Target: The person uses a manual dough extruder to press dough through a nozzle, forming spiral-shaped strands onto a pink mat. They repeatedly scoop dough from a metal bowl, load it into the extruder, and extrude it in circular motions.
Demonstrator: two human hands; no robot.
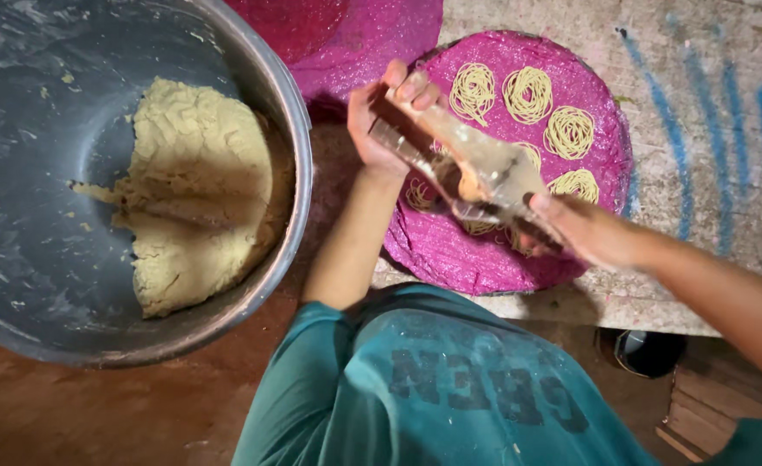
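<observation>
**Occlusions / cut-offs, head view**

Bowl (299,147) cut by top + left edges. Press (476,168) motion-blurred; hides noodle coils (420,197) beneath. Upper mat (372,43) cropped at top. Dark object (648,352) under slab: unidentifiable. Right hand (592,229) fingertips hidden behind press.

Dough-smeared, pale wooden hand press (476,168), tilted and gripped at both ends, held above round magenta woven mat (476,255) bearing coiled yellowish noodle nests (528,93).

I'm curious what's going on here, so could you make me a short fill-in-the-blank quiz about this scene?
1. Both hands, left hand and right hand, grip one ____ over the mat.
2. The round mat is coloured ____.
3. The dough sits in a big metal ____.

Missing words: press; pink; bowl
</observation>
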